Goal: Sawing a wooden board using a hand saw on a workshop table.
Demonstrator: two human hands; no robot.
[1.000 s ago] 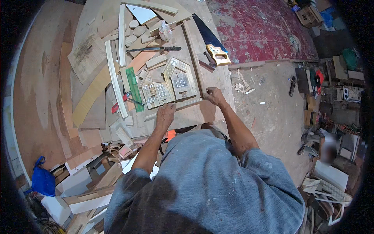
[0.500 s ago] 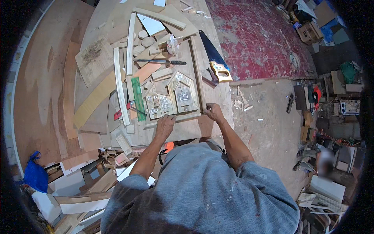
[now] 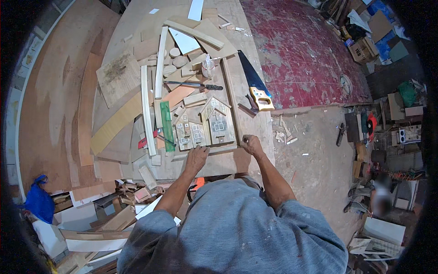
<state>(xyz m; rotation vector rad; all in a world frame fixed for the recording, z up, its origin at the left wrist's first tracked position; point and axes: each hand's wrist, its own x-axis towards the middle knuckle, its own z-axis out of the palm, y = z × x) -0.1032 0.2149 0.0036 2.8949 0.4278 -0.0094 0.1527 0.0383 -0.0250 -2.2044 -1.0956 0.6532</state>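
Observation:
Small wooden house shapes [image 3: 219, 125] with pale windows lie on the bench in front of me. A long wooden strip [image 3: 230, 98] runs along their right side. Another wooden strip [image 3: 222, 149] lies across their near side. My left hand [image 3: 197, 160] is closed over the near strip, fingers bent onto its edge below the smaller houses. At the right corner, where the strips come close together, my right hand [image 3: 252, 145] is closed, with its thumb and fingers pressed together. Whatever it pinches is too small to make out.
A handsaw [image 3: 255, 84] lies right of the long strip. Beyond the houses are a dark-handled tool [image 3: 196, 85], a glue-like jar [image 3: 208, 68] and wood offcuts [image 3: 180, 61]. A green strip [image 3: 167, 128] lies left. Scrap wood [image 3: 114, 223] is piled below the bench.
The whole view has shifted, so the bench and its things sit slightly lower in the picture. Both hands keep nearly the same places beside the houses and strips.

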